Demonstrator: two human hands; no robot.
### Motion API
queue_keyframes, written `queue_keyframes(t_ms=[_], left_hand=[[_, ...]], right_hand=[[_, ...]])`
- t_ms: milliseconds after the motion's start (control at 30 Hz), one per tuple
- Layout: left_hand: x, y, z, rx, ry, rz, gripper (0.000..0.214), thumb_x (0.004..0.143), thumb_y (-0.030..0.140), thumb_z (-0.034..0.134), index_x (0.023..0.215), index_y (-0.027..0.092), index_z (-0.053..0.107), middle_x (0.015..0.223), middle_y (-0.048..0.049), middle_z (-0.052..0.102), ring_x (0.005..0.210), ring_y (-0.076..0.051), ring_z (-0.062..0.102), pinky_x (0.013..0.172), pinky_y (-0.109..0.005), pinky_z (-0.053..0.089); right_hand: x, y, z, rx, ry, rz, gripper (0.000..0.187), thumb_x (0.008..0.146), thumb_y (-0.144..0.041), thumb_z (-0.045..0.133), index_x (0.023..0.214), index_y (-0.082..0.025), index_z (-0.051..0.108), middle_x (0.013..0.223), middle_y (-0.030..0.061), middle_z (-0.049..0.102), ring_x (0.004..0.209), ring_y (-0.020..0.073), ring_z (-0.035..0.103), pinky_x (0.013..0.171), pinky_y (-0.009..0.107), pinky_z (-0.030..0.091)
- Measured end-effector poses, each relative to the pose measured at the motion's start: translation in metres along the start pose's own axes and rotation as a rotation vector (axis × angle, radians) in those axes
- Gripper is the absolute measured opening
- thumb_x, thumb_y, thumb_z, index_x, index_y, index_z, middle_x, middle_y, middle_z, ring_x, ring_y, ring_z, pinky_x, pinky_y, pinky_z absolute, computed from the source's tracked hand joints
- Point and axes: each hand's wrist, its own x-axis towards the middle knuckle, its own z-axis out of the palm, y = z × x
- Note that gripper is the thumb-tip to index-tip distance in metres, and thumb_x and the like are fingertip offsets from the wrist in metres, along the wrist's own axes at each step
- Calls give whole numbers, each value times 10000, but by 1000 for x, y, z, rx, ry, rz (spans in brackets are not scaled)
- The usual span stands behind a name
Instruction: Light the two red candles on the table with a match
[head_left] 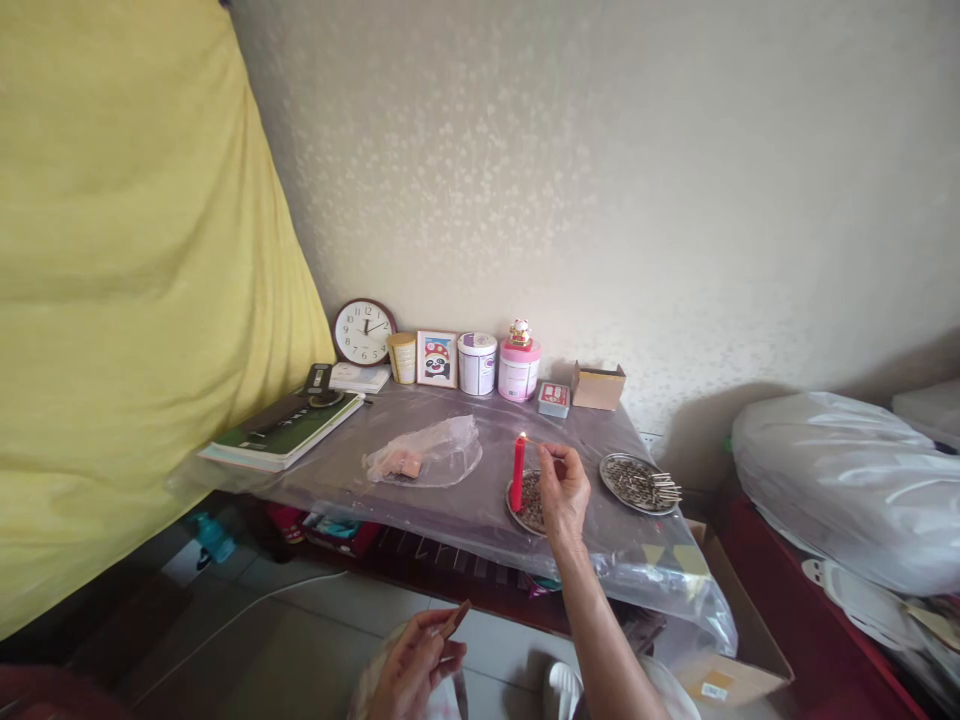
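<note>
A red candle (517, 474) stands upright on a round metal plate (534, 527) strewn with small dark bits. At its top shows a small flame (523, 436). My right hand (564, 490) is just right of the candle, thumb and fingers pinched on a thin match (533, 443) whose tip meets the flame. Lower down, in front of the table, my left hand (417, 660) grips a small reddish-brown matchbox (456, 619) by its end. A second plate (637, 508), to the right, carries dark bits and several pale sticks (664, 487) along its edge.
A clear plastic bag (450, 455) with small boxes (401, 463) lies mid-table on the plastic-covered table (337, 470). Along the wall stand a clock (365, 332), tubs (477, 365), a picture (436, 358) and a carton (598, 387). A green book (289, 428) lies left, beside a yellow cloth (150, 250).
</note>
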Motion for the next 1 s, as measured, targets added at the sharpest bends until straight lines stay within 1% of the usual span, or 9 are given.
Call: queue_keyframes(t_ms=[267, 567, 700, 867, 933, 1000], left_hand=[[-1, 0, 0, 0, 2, -14, 470, 606, 567, 969, 931, 241, 874, 829, -93, 849, 819, -258, 765, 826, -376, 579], [1, 1, 1, -8, 8, -7, 467, 595, 559, 975, 919, 238, 873, 897, -102, 863, 807, -263, 763, 824, -391, 577], [1, 1, 0, 13, 0, -14, 480, 599, 577, 969, 929, 242, 873, 876, -96, 858, 813, -252, 763, 817, -372, 582], [-2, 4, 2, 31, 7, -6, 496, 602, 594, 962, 937, 240, 871, 859, -96, 856, 810, -253, 767, 819, -379, 595], [-3, 5, 3, 27, 7, -9, 492, 593, 593, 967, 925, 244, 871, 822, -91, 854, 801, -253, 771, 811, -380, 598], [-5, 5, 5, 23, 10, -6, 492, 582, 590, 973, 918, 245, 872, 828, -86, 858, 795, -250, 773, 806, -378, 600]], right_hand=[[0, -1, 2, 3, 13, 24, 408, 785, -614, 654, 822, -210, 699, 679, 2, 670, 559, 169, 525, 569, 303, 441], [-2, -6, 1, 11, 24, 37, 393, 793, -593, 661, 822, -204, 709, 617, -18, 631, 558, 174, 537, 573, 301, 445], [-3, -10, -1, 23, 11, 39, 379, 803, -582, 659, 825, -206, 708, 619, -21, 623, 528, 160, 499, 543, 291, 417], [-2, -17, -9, 51, 19, 32, 397, 803, -600, 685, 839, -206, 714, 570, -50, 545, 514, 149, 450, 519, 279, 384], [-1, -19, -17, 66, 37, 32, 409, 798, -610, 698, 847, -203, 711, 560, -59, 521, 507, 143, 435, 497, 271, 364], [1, -21, -27, 78, 62, 32, 431, 794, -628, 708, 853, -201, 708, 549, -69, 507, 491, 134, 418, 479, 264, 350]])
